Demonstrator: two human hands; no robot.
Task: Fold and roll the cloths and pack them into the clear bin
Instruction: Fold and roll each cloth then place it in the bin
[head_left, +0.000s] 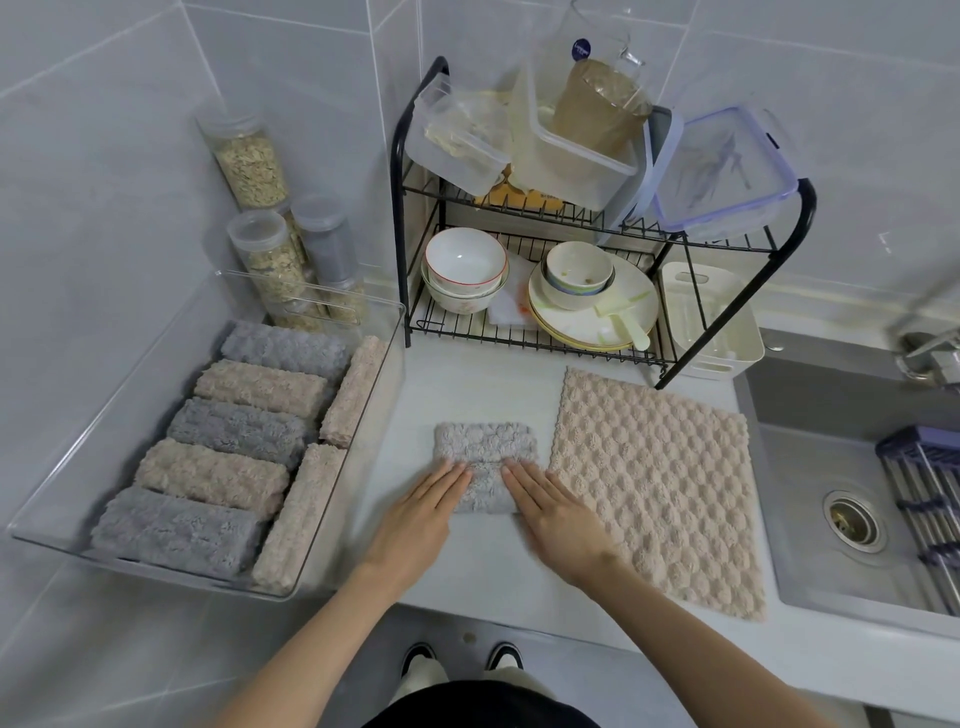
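Grey and nubbly, the grey cloth (485, 447) lies folded to a narrow oblong on the worktop (467, 561), about midway between the clear bin and the sink, nearer the front edge than the back. Both hands lie flat on its near half. The left hand (423, 512) presses the left side and the right hand (553, 512) the right side. The fingers are straight and together, palms down, and grip nothing.

Just right of it, almost touching, a beige cloth (660, 483) is spread out flat and unfolded. It reaches from near the foot of the dish rack down towards the front edge, and its right side runs along the sink (831, 467).

The clear bin (156, 569) stands at the left end of the worktop, against the tiled wall. Inside it are rolled cloths (228, 431). Five lie crosswise in a column, alternating grey and beige. Two more beige rolls lie lengthwise along the bin's right wall, end to end.

In the back left corner, behind the bin, stand tall jars (252, 161) of grain. Along the back edge is a black wire dish rack (400, 234). Bowls (465, 260) and plates (623, 306) sit on its lower tier, and clear food boxes (727, 171) are piled on the upper one.
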